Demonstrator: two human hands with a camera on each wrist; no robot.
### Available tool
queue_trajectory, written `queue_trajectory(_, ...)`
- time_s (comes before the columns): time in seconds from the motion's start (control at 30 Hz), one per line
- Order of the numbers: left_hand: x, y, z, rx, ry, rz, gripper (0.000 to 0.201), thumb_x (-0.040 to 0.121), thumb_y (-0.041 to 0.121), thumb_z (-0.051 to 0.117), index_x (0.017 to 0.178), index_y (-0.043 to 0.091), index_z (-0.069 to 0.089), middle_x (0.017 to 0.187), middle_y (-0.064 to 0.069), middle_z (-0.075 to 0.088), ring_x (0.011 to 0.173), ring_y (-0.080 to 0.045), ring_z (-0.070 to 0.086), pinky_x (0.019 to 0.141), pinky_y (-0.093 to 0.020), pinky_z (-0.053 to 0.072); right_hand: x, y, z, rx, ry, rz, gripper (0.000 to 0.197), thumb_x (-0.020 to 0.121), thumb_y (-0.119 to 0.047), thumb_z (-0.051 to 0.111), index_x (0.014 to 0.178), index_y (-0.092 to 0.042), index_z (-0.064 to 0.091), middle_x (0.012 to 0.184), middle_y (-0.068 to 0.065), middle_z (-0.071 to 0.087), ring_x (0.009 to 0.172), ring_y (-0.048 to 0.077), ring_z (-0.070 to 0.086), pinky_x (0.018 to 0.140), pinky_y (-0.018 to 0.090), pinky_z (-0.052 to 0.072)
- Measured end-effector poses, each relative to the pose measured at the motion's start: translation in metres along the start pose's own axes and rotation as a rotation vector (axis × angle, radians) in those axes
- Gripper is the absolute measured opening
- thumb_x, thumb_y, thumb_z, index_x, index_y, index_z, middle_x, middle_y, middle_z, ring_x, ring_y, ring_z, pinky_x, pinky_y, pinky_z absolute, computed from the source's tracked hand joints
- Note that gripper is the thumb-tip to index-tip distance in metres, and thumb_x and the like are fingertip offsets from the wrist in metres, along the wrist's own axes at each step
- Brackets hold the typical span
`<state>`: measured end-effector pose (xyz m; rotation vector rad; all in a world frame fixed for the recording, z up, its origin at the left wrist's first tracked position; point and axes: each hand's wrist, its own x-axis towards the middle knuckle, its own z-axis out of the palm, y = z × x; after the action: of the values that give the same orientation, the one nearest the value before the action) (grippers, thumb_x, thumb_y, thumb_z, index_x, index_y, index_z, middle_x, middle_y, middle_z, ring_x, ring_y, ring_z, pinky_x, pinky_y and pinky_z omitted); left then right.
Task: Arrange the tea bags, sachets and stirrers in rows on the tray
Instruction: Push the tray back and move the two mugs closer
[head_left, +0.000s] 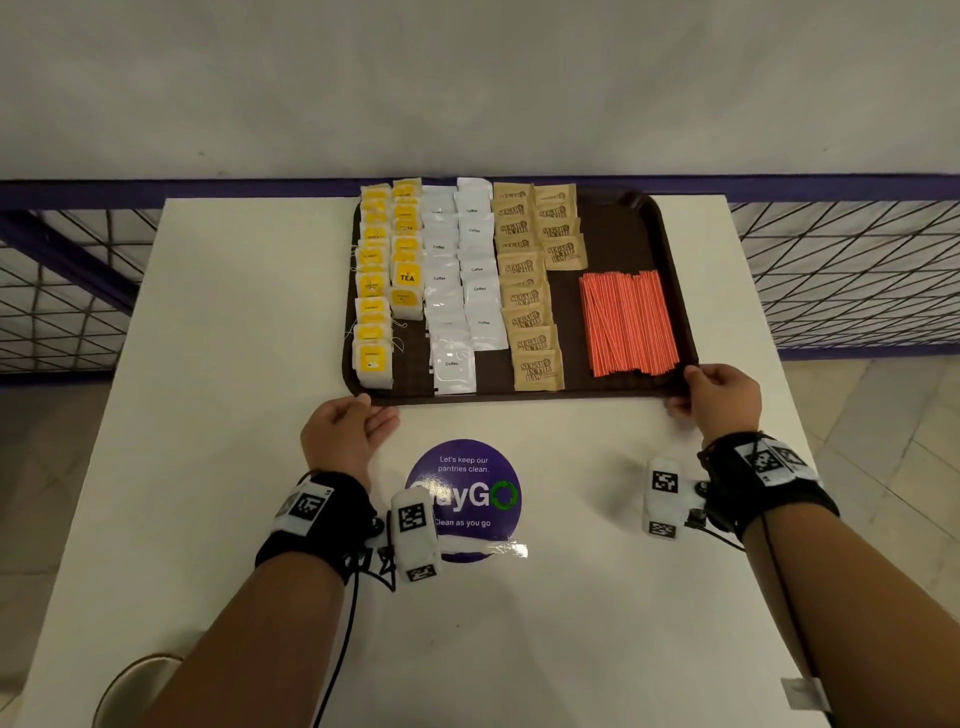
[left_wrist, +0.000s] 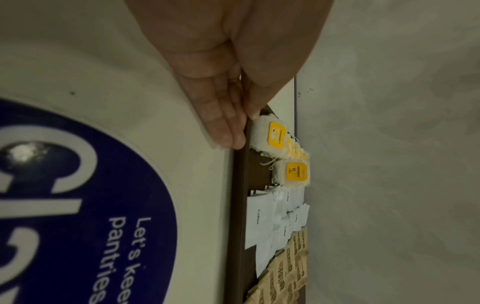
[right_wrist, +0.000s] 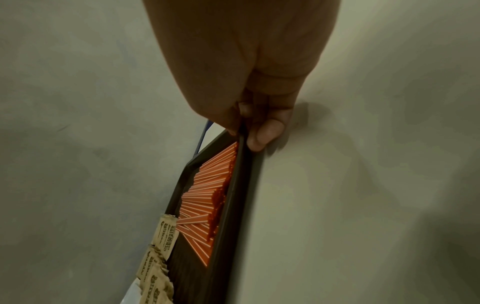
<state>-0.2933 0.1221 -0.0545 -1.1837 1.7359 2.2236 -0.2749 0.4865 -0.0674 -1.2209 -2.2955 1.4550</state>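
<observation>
A dark brown tray (head_left: 613, 234) lies on the white table (head_left: 234, 312). On it, from left to right, run rows of yellow tea bags (head_left: 374, 291), white coffee sachets (head_left: 457, 291), brown sugar sachets (head_left: 530, 296) and a pack of orange stirrers (head_left: 626, 325). My left hand (head_left: 379, 408) is at the tray's near left corner, with straight fingers (left_wrist: 223, 123) along the outside of the rim (left_wrist: 240, 205) and the thumb on top. My right hand (head_left: 680, 389) pinches the near right corner of the rim (right_wrist: 233, 205), beside the stirrers (right_wrist: 205, 195).
A round purple sticker (head_left: 462, 499) is stuck to the table between my wrists. A blue railing with wire mesh (head_left: 831, 182) runs behind the table's far edge. A round stool (head_left: 135, 686) shows at the bottom left, below the table's edge.
</observation>
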Motion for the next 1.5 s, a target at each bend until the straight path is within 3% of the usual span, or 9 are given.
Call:
queue_trajectory(0.33,0.006,-0.001,0.002,0.019,-0.006,-0.006,0.006,0.091,0.006,0.055,0.095,0.002,0.058,0.082,-0.016,0.064,0.078,-0.025,0.069,0.074,-0.032,0.059,0.005,-0.001,0.002,0.003,0.008,0.000,0.015,0.091,-0.013,0.053,0.089,0.000,0.060,0.061,0.006,0.060,0.033,0.005,0.056,0.037,0.017,0.049)
queue_trajectory(0.53,0.009,0.000,0.004,0.049,-0.018,-0.008,0.003,0.091,0.009,0.057,0.093,0.007,0.059,0.082,-0.013,0.066,0.078,-0.021,0.068,0.070,-0.029,0.059,0.009,0.002,0.003,-0.027,0.037,0.024,0.018,0.091,-0.016,0.053,0.088,-0.001,0.061,0.058,0.004,0.061,0.034,0.008,0.058,0.053,0.032,0.056)
queue_trajectory(0.9,0.008,-0.001,0.006,0.061,-0.021,-0.018,0.003,0.091,0.012,0.058,0.091,0.009,0.060,0.085,-0.011,0.066,0.082,-0.019,0.068,0.071,-0.027,0.058,0.009,-0.004,0.001,0.047,-0.003,0.097,0.016,0.092,-0.017,0.052,0.094,-0.002,0.058,0.061,0.013,0.060,0.033,0.012,0.058,0.033,0.016,0.044)
queue_trajectory(1.03,0.004,0.001,0.002,0.034,-0.045,-0.089,0.015,0.090,0.015,0.059,0.099,0.003,0.062,0.092,-0.013,0.068,0.086,-0.019,0.068,0.075,-0.028,0.057,-0.001,-0.006,-0.008,0.213,-0.057,0.179,0.025,0.092,-0.027,0.054,0.088,-0.002,0.056,0.056,0.011,0.060,0.042,0.021,0.060,0.048,0.027,0.053)
queue_trajectory(1.13,-0.009,0.006,-0.004,0.078,-0.069,-0.151,0.020,0.090,0.025,0.060,0.095,0.005,0.062,0.090,-0.011,0.068,0.085,-0.020,0.068,0.078,-0.033,0.056,-0.026,-0.006,-0.023,0.343,-0.089,0.183,0.028,0.094,-0.031,0.051,0.092,-0.003,0.053,0.066,0.012,0.054,0.052,0.025,0.053,0.053,0.033,0.049)
queue_trajectory(1.2,-0.030,0.009,-0.010,0.153,-0.079,-0.093,0.015,0.091,0.025,0.058,0.088,0.010,0.061,0.088,-0.010,0.065,0.080,-0.021,0.065,0.078,-0.035,0.056,-0.052,0.000,-0.036,0.311,-0.121,0.099,0.025,0.094,-0.026,0.051,0.100,-0.002,0.056,0.069,0.010,0.055,0.054,0.022,0.052,0.053,0.031,0.046)
queue_trajectory(1.33,-0.096,0.013,-0.047,0.397,-0.191,0.272,0.005,0.088,0.019,0.058,0.089,0.023,0.062,0.096,-0.005,0.069,0.085,-0.023,0.065,0.074,-0.032,0.054,-0.124,0.029,-0.056,0.132,-0.321,-0.137,0.008,0.091,-0.009,0.056,0.090,-0.006,0.063,0.061,-0.002,0.062,0.050,0.010,0.054,0.050,0.020,0.048)
queue_trajectory(1.4,-0.136,0.016,-0.081,0.542,-0.314,0.443,0.006,0.084,0.030,0.062,0.089,0.030,0.064,0.090,0.008,0.071,0.086,-0.014,0.066,0.077,-0.026,0.054,-0.163,0.047,-0.058,0.086,-0.458,-0.165,0.009,0.088,-0.004,0.060,0.083,-0.010,0.064,0.060,-0.003,0.064,0.054,0.010,0.055,0.055,0.018,0.049)
queue_trajectory(1.5,-0.191,0.018,-0.145,0.722,-0.359,0.583,0.009,0.085,0.023,0.067,0.085,0.032,0.067,0.091,0.027,0.067,0.088,0.007,0.062,0.079,-0.005,0.045,-0.216,0.070,-0.051,-0.012,-0.653,-0.209,0.004,0.081,-0.021,0.069,0.080,-0.018,0.066,0.068,0.001,0.065,0.061,0.009,0.052,0.061,0.020,0.045)
